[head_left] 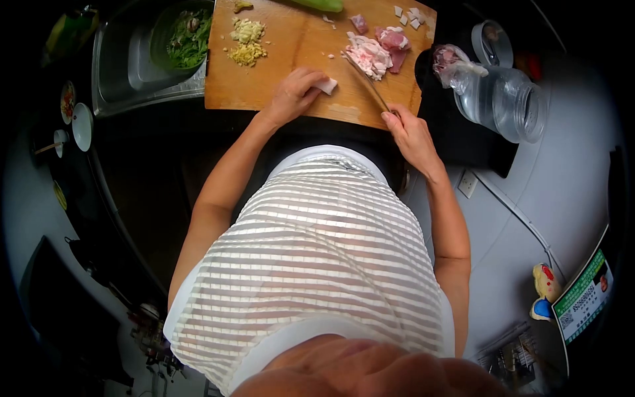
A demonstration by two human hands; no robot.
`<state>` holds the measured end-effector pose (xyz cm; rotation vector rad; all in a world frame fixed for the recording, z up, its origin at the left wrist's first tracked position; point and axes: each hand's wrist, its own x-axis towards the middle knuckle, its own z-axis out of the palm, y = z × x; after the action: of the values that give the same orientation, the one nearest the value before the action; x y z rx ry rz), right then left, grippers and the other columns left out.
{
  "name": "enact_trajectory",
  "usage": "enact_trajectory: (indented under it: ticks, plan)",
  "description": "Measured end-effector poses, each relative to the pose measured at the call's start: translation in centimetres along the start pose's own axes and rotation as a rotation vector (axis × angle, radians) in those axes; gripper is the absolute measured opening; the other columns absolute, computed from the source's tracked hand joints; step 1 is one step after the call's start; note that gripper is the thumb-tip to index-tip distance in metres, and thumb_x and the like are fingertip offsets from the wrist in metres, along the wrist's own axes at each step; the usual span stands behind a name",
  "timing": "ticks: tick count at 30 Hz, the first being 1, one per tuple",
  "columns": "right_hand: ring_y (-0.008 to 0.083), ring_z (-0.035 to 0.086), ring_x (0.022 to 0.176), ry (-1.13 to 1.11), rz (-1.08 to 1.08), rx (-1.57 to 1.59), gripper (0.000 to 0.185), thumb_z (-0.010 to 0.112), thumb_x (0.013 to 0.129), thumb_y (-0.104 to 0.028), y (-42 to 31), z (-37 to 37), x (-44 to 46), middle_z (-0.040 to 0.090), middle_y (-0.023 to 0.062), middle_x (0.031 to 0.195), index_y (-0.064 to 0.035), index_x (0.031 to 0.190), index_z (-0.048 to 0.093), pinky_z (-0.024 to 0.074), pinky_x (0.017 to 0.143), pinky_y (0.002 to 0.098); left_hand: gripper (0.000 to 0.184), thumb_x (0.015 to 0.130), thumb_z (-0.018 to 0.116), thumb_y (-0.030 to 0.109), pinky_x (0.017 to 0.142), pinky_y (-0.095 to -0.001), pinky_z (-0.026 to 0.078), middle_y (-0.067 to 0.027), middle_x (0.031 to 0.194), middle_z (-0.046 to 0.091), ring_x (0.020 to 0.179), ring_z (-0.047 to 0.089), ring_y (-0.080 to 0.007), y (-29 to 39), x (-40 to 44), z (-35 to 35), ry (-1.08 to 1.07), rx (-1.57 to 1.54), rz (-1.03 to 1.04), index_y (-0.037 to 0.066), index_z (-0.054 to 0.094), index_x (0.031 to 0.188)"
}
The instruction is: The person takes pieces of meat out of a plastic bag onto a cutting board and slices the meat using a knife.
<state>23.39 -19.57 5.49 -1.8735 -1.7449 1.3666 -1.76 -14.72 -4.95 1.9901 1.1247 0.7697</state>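
My left hand (294,96) rests on the wooden cutting board (291,33), its fingers closed on a small white piece of fat (326,86). In my right hand (411,137) is the handle of a knife (368,85), whose blade slants up and left across the board. The blade's far end reaches the pile of sliced pale pink meat (369,57). Redder chunks of meat (395,41) lie just behind that pile. Chopped garlic or ginger (247,54) sits in two small heaps at the board's left, and a few white pieces (415,18) are at its far right corner.
Left of the board is a metal sink (129,73) with a basket of leafy greens (188,43). A clear plastic jar (506,106) lies on its side at the right, beside a plastic bag (456,65). A green vegetable (321,4) crosses the board's back edge.
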Motion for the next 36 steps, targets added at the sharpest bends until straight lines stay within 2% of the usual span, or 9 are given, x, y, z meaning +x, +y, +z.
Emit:
enact_trajectory:
  ticks: [3, 5, 9, 14, 16, 20, 22, 36]
  plan:
    - [0.0374, 0.061, 0.074, -0.004, -0.011, 0.04, 0.034, 0.052, 0.09, -0.028, -0.4, 0.6, -0.2, 0.061, 0.0228, 0.076, 0.0034, 0.104, 0.055, 0.0453, 0.063, 0.0398, 0.036, 0.07, 0.068, 0.003, 0.078, -0.0361, 0.046, -0.0127, 0.099, 0.057, 0.091, 0.055, -0.0321, 0.6, 0.3, 0.6, 0.075, -0.037, 0.09, 0.004, 0.058, 0.104]
    - [0.0381, 0.061, 0.076, -0.015, -0.017, 0.005, 0.037, 0.052, 0.09, -0.029, -0.1, 0.9, -0.2, 0.061, 0.023, 0.077, 0.0032, 0.108, 0.054, 0.0455, 0.065, 0.04, 0.035, 0.068, 0.068, 0.001, 0.076, -0.0363, 0.047, -0.0126, 0.098, 0.057, 0.088, 0.056, -0.0324, 1.3, -0.2, 0.5, 0.231, 0.014, 0.101, 0.003, 0.059, 0.102]
    - [0.0388, 0.061, 0.082, -0.084, -0.041, -0.034, 0.04, 0.052, 0.09, -0.032, -1.0, 1.1, -1.4, 0.063, 0.0242, 0.085, 0.0037, 0.108, 0.053, 0.0471, 0.07, 0.0425, 0.028, 0.068, 0.068, -0.001, 0.079, -0.0373, 0.046, -0.0141, 0.099, 0.057, 0.091, 0.055, -0.0323, 1.7, -0.7, 1.6, 0.221, 0.076, 0.226, 0.002, 0.061, 0.095]
    - [0.0397, 0.061, 0.084, -0.112, -0.058, -0.099, 0.043, 0.053, 0.09, -0.034, -1.0, 1.5, -1.6, 0.063, 0.0239, 0.09, 0.0032, 0.111, 0.052, 0.0481, 0.072, 0.0431, 0.027, 0.07, 0.067, -0.001, 0.082, -0.0382, 0.046, -0.0142, 0.1, 0.057, 0.097, 0.055, -0.0332, 1.5, -0.2, 2.1, 0.191, 0.143, 0.248, -0.001, 0.06, 0.095]
    - [0.0398, 0.061, 0.084, -0.137, -0.041, -0.122, 0.043, 0.052, 0.09, -0.033, -0.8, 1.3, -1.6, 0.063, 0.0243, 0.09, 0.004, 0.11, 0.052, 0.0481, 0.072, 0.0434, 0.032, 0.07, 0.067, -0.003, 0.085, -0.0377, 0.044, -0.012, 0.102, 0.058, 0.1, 0.055, -0.0303, 1.2, -0.6, 2.3, 0.188, 0.119, 0.216, 0.004, 0.063, 0.101]
    - [0.0403, 0.061, 0.084, -0.142, -0.025, -0.13, 0.042, 0.052, 0.09, -0.033, -1.3, 1.1, -1.5, 0.063, 0.0251, 0.09, 0.0047, 0.11, 0.052, 0.0479, 0.072, 0.044, 0.031, 0.069, 0.067, -0.003, 0.085, -0.0378, 0.044, -0.0127, 0.103, 0.058, 0.1, 0.055, -0.0311, 1.7, -0.3, 2.1, 0.182, 0.095, 0.194, 0.002, 0.062, 0.099]
    - [0.0407, 0.061, 0.084, -0.175, 0.02, -0.164, 0.042, 0.051, 0.09, -0.032, -1.6, 0.9, -1.3, 0.063, 0.0259, 0.09, 0.0053, 0.11, 0.051, 0.0474, 0.073, 0.0441, 0.024, 0.07, 0.066, 0.0, 0.081, -0.0381, 0.046, -0.0148, 0.097, 0.057, 0.093, 0.056, -0.0331, 1.9, 0.1, 1.9, 0.193, 0.105, 0.232, -0.002, 0.06, 0.094]
    - [0.0436, 0.059, 0.083, -0.197, 0.008, -0.152, 0.041, 0.049, 0.091, -0.031, -2.6, 0.9, 0.0, 0.061, 0.028, 0.086, 0.0065, 0.107, 0.051, 0.0458, 0.071, 0.0461, 0.021, 0.069, 0.065, -0.002, 0.08, -0.0368, 0.047, -0.0145, 0.097, 0.058, 0.093, 0.057, -0.0323, 2.0, 0.2, 1.8, 0.189, 0.052, 0.205, -0.002, 0.061, 0.09]
